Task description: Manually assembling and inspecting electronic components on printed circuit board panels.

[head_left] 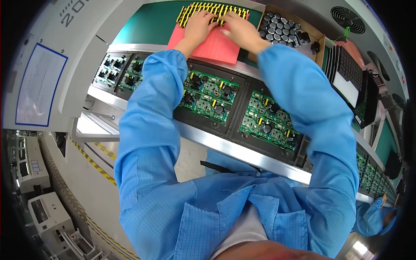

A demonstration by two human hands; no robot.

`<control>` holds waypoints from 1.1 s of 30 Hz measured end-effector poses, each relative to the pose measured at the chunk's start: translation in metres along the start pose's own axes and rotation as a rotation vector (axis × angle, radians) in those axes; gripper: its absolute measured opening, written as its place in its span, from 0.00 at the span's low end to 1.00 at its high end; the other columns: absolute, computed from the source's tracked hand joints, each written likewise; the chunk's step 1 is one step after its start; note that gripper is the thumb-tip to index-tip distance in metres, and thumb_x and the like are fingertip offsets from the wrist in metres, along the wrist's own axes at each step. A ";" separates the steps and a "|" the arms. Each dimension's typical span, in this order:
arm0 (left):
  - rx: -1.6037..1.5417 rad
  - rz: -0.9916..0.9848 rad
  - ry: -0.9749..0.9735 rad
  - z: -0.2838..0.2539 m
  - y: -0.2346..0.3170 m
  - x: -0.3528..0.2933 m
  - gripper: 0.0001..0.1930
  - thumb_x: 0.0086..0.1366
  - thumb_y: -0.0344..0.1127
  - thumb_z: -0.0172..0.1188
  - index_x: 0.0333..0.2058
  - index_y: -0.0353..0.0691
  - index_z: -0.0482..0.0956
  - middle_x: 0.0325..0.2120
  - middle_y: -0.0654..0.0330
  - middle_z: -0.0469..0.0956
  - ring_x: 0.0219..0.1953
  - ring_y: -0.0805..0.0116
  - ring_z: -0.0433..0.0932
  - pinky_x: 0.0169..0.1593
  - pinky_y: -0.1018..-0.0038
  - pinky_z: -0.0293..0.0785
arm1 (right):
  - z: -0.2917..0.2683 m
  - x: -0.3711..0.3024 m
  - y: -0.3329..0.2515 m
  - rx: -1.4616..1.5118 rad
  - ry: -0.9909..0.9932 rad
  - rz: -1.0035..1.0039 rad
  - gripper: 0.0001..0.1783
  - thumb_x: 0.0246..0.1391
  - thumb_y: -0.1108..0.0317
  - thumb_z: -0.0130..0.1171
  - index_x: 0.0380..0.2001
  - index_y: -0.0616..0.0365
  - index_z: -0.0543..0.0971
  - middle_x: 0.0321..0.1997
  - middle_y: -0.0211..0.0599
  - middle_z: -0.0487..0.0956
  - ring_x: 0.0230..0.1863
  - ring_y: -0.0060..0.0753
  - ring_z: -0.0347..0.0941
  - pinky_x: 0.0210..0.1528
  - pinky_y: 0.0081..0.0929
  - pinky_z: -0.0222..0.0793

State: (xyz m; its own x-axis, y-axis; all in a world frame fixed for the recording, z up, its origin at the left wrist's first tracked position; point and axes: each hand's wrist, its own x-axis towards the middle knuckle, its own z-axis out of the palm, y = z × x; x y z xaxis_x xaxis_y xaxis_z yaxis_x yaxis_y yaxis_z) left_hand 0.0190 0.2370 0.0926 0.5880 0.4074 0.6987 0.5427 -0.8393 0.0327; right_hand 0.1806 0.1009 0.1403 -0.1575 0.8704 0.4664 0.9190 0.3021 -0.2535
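Rows of small yellow-and-black components [186,16] stand packed together at the far end of a pink foam sheet [216,48]. My left hand [199,27] is over these rows, its fingers bent and closed around one of the yellow pieces, which they mostly cover. Just to the right, my right hand [241,30] reaches in with the fingertips at the rows. Its thumb is spread away over the foam, and I see nothing held between thumb and fingers. Nearer to me, green circuit boards [208,97] with black round parts and yellow pieces lie in dark carriers.
A cardboard box [320,52] of black and silver cylindrical parts stands right of the foam. Stacked black trays [346,69] are farther right. The metal conveyor rail [225,145] runs between my body and the boards. A co-worker's blue sleeve [370,216] shows at lower right.
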 end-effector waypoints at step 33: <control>-0.662 0.061 -0.148 -0.038 0.177 0.039 0.15 0.63 0.32 0.70 0.49 0.45 0.85 0.42 0.61 0.85 0.39 0.72 0.84 0.43 0.75 0.81 | -0.264 -0.496 0.095 -0.038 -0.041 0.799 0.20 0.50 0.77 0.71 0.48 0.56 0.84 0.28 0.31 0.77 0.27 0.21 0.67 0.33 0.24 0.68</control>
State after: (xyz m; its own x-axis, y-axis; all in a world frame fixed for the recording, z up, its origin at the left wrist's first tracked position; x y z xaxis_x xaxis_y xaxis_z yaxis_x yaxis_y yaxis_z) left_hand 0.1150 0.0910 0.1530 0.7078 0.3573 0.6094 0.0517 -0.8865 0.4599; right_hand 0.4411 -0.4047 0.1083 0.5413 0.8316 0.1244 0.7708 -0.4317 -0.4685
